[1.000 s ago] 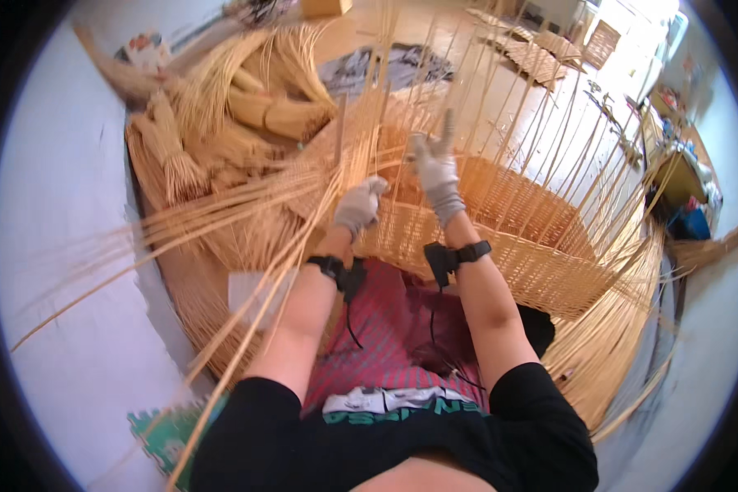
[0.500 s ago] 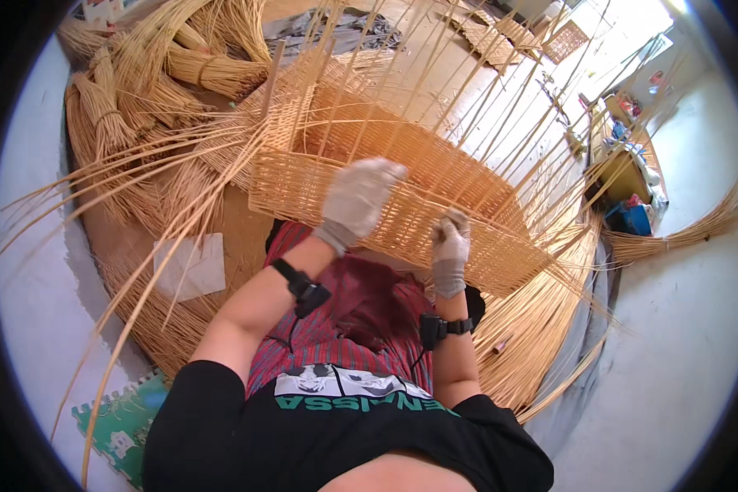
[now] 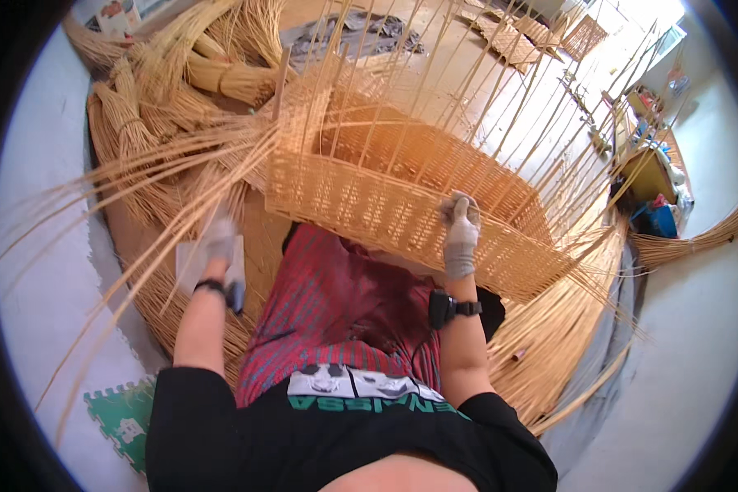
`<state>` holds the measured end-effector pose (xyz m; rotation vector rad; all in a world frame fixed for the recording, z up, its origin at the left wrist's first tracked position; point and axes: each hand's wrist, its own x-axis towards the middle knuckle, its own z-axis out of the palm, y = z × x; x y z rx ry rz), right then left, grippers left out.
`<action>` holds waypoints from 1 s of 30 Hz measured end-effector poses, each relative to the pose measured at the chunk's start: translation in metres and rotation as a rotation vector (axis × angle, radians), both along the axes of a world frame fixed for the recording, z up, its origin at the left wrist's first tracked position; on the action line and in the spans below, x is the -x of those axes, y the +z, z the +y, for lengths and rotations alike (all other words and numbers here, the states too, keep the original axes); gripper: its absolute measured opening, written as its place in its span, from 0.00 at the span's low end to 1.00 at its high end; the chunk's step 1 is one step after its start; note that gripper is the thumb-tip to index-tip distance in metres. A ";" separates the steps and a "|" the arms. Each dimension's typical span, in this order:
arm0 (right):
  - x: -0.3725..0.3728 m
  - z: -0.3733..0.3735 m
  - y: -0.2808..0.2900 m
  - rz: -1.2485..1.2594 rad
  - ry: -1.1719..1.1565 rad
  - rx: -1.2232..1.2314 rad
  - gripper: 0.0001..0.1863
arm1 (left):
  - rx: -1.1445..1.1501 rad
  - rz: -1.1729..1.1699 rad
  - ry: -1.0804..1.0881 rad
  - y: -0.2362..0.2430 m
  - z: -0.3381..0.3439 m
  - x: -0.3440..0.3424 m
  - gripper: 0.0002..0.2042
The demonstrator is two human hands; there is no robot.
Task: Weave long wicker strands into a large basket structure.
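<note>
A long, half-woven wicker basket [image 3: 361,193] with upright stakes stands tilted in front of my lap. My right hand [image 3: 461,234], in a pale glove with dirty fingertips, is closed on its near rim, right of the middle. Long loose weaving rods [image 3: 213,176] fan out to the left from the basket's left end. My left hand [image 3: 219,239], also gloved, is smeared by motion below those rods and away from the basket wall. Whether its fingers hold a rod cannot be made out.
Bundles of rods [image 3: 131,123] are heaped at the far left. Many long loose rods [image 3: 541,353] lie on the right. A green foam mat [image 3: 123,422] is at lower left, and dark plastic sheeting [image 3: 357,34] lies behind the basket. Woven panels [image 3: 508,41] sit farther back.
My left hand has let go of the basket's near wall and swung left and down toward the loose rods. My right hand remains on the rim. Everything sits slightly farther right in view.
</note>
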<state>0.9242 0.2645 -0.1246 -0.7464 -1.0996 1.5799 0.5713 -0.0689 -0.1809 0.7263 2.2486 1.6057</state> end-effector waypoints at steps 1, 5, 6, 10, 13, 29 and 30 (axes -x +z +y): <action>0.004 0.005 -0.008 0.070 0.019 0.031 0.12 | 0.053 -0.043 0.369 -0.025 -0.057 0.019 0.18; 0.009 0.002 -0.033 0.128 0.135 0.105 0.11 | -0.277 -0.397 0.978 -0.120 -0.260 0.007 0.21; 0.007 -0.005 -0.036 0.232 0.152 0.055 0.10 | -0.274 -0.317 0.909 -0.134 -0.279 0.001 0.21; -0.001 -0.035 -0.031 0.059 0.160 -0.110 0.10 | 0.278 -0.388 0.777 -0.116 -0.232 -0.030 0.23; -0.007 -0.051 -0.028 -0.252 0.173 -0.080 0.11 | 0.102 -0.355 0.173 -0.040 -0.090 -0.050 0.16; 0.163 0.033 0.124 -0.807 -0.378 -1.435 0.33 | 0.245 -0.051 -0.371 0.098 0.211 -0.099 0.20; 0.163 0.034 0.126 -0.943 -0.474 -1.403 0.37 | 0.245 0.003 -0.374 0.097 0.211 -0.100 0.21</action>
